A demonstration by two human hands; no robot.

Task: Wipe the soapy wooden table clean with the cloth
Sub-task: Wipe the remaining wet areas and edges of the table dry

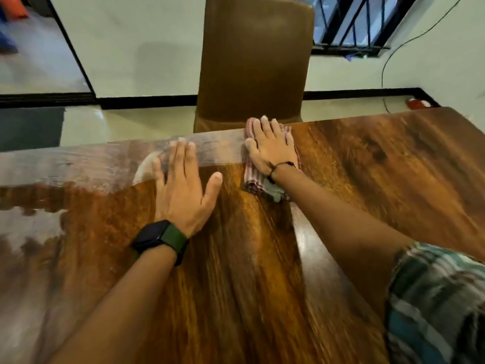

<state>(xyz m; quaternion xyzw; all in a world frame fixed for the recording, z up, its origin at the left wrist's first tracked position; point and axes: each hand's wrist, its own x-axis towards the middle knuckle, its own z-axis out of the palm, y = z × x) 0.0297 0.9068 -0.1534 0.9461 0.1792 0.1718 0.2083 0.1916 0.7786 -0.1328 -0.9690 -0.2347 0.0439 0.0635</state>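
Head view: long brown wooden table fills most of frame, whitish soapy film along far edge and left side, bare wood elsewhere. Brown padded chair stands behind far edge. Left hand lies flat on tabletop, fingers straight and spread, holding nothing, black watch with green strap on wrist. Right hand presses flat, fingers extended, on red-and-white checked cloth at far table edge, just right of the film.
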